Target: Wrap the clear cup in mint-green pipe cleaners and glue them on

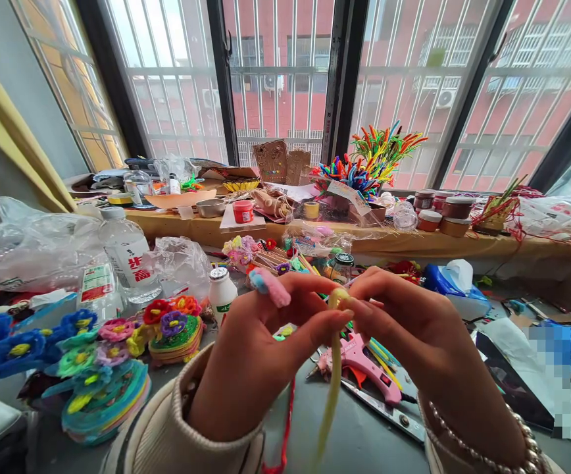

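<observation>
Between the fingertips of both hands is a pale yellow pipe cleaner (pixel 333 382), bent over at its top, with a long tail hanging down. My left hand (pixel 270 349) pinches it from the left between thumb and forefinger. From the other side, my right hand (pixel 408 322) closes its thumb and fingers on the same bent end. A pink and light-blue fuzzy piece (pixel 272 287) sits at my left forefinger; how it is attached I cannot tell. Below the hands lie a pink glue gun (pixel 364 362) and metal scissors (pixel 389 415), partly hidden by the right hand.
Fuzzy flowers on round striped bases (pixel 108 401) stand at the left. Behind them are a clear bottle (pixel 130 257) and a small white bottle (pixel 222 293). A red strand (pixel 288 428) lies near the left sleeve. A tissue pack (pixel 456 286) is at the right, below a cluttered ledge (pixel 206 227).
</observation>
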The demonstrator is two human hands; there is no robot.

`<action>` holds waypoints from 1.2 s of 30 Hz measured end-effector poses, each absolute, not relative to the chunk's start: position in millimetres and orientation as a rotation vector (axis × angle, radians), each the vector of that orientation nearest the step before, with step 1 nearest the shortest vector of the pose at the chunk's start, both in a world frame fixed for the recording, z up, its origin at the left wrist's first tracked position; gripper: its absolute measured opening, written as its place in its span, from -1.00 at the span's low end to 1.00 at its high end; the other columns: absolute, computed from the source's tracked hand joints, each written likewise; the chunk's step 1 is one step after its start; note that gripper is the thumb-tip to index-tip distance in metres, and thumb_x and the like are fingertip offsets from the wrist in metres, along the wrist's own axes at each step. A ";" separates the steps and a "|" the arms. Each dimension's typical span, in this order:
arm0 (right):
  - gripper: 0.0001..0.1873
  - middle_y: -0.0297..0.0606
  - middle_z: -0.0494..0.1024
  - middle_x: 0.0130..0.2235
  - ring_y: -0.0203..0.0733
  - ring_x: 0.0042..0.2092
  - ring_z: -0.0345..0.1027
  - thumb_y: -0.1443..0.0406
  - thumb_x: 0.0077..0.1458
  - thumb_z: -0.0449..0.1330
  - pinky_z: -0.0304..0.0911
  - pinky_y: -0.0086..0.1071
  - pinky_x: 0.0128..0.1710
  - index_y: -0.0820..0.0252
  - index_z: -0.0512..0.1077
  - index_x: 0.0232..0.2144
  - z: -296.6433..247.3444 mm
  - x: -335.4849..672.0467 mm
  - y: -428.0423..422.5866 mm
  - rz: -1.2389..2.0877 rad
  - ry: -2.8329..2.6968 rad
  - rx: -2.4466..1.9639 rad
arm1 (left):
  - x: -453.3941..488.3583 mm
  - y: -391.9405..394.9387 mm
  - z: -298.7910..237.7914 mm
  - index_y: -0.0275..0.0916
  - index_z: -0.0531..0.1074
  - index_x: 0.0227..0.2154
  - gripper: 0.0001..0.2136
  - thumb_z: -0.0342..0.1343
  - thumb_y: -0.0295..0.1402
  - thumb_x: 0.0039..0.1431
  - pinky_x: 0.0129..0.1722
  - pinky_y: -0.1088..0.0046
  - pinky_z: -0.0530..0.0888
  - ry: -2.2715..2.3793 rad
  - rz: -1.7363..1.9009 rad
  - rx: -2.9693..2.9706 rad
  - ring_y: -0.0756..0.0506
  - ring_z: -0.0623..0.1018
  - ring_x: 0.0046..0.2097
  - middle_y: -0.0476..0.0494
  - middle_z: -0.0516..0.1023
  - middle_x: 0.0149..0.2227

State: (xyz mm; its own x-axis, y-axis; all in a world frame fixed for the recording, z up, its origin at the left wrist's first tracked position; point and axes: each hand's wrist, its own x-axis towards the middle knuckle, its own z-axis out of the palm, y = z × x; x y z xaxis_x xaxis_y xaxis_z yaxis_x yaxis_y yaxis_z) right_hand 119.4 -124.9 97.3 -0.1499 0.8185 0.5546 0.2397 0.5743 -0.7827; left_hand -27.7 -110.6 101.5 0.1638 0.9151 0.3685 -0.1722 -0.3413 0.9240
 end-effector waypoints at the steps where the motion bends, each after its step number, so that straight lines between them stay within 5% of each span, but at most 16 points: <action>1: -0.85 -0.41 0.34 -0.50 -0.44 -0.47 0.21 0.27 0.07 0.08 0.18 -0.60 -0.54 0.18 0.36 -0.50 96.3 120.1 -123.8 0.597 -1.696 -0.888 | -26.1 -109.0 101.2 -0.23 0.47 -0.49 -0.87 0.23 -0.50 -0.21 -0.56 0.75 0.40 0.723 1.375 1.379 0.13 0.45 -0.57 0.11 0.47 -0.64; 6: -0.93 -0.37 0.36 -0.39 -0.40 -0.39 0.24 0.36 0.02 0.13 0.23 -0.50 -0.42 0.15 0.38 -0.37 88.1 123.3 -113.0 0.108 -1.700 -0.866 | -21.7 -98.3 99.6 -0.29 0.37 -0.60 -0.90 0.21 -0.52 -0.17 -0.59 0.74 0.39 0.609 1.412 1.255 0.13 0.44 -0.61 0.08 0.48 -0.66; 12: -0.63 -0.28 0.36 -0.18 -0.28 -0.16 0.25 0.42 -0.07 0.21 0.25 -0.37 -0.18 0.14 0.32 -0.15 85.3 125.3 -105.9 -0.228 -1.886 -0.677 | -20.1 -98.6 99.4 -0.30 0.31 -0.65 -0.86 0.13 -0.46 -0.08 -0.59 0.71 0.37 0.621 1.446 1.266 0.14 0.41 -0.63 0.07 0.46 -0.70; 22: -0.68 -0.31 0.46 -0.27 -0.23 -0.24 0.34 0.47 -0.11 0.23 0.29 -0.34 -0.28 0.04 0.43 -0.27 79.8 118.5 -109.9 -0.157 -1.747 -0.685 | -19.2 -87.1 90.5 -0.28 0.34 -0.70 -0.81 0.12 -0.39 -0.06 -0.58 0.59 0.32 0.657 1.512 1.380 0.10 0.37 -0.60 0.08 0.37 -0.69; 36: -0.81 -0.31 0.50 -0.28 -0.20 -0.24 0.35 0.46 -0.09 0.21 0.27 -0.28 -0.28 0.07 0.46 -0.41 78.3 118.6 -106.3 -0.071 -1.694 -0.692 | -20.9 -86.7 92.2 -0.26 0.51 -0.59 -0.99 0.20 -0.46 -0.15 -0.52 0.64 0.49 0.603 1.427 1.276 0.06 0.51 -0.57 0.05 0.54 -0.64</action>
